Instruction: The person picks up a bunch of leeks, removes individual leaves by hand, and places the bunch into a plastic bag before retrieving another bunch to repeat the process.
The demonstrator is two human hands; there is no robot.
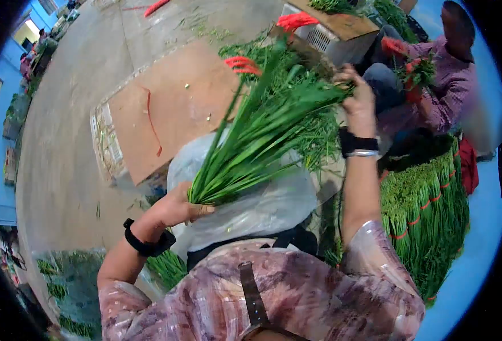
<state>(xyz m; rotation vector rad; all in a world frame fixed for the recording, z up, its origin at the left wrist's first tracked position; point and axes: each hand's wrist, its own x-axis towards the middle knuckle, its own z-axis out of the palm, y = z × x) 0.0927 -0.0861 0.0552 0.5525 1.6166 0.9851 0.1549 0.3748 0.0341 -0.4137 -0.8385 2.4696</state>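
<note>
My left hand is closed around the lower end of a loose bunch of long green stalks, which fans out up and to the right over my lap. At the bunch's far right end, my right hand is raised with its fingers curled on the tips of some greens. A translucent plastic sheet covers my lap beneath the bunch. Red ties lie just beyond the stalks, at the edge of a brown board.
A single red strip lies on the board. Loose greens are piled beyond my lap. At right are tied bundles and a seated person holding greens. A white crate stands at the top.
</note>
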